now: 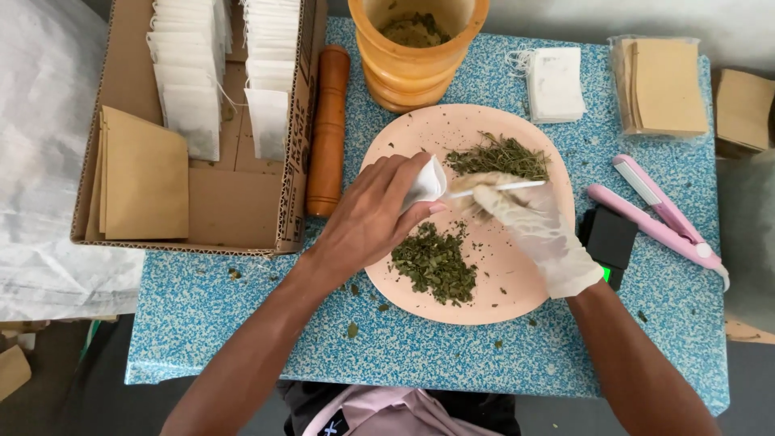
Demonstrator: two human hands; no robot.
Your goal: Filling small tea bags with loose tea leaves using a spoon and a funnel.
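Where the left hand (367, 222) grips the white bag (425, 182), its opening is hidden; the gloved right hand (537, 230) pinches a thin stick (496, 188) over the plate (484, 291) at the speckled blue table's (242, 323) centre; jar (420, 48) top cut off.

Both forearms reach up from the lower edge and angle inward, so the hands meet near the middle. The left hand (367, 218) is bare, back turned up, wrist slightly bent, its fingers (420, 211) curled and pinched closed at the tips. The right hand (537, 230) wears a thin pale glove — its fingers bunch together in a closed pinch, pointing left toward the other hand, close by it.
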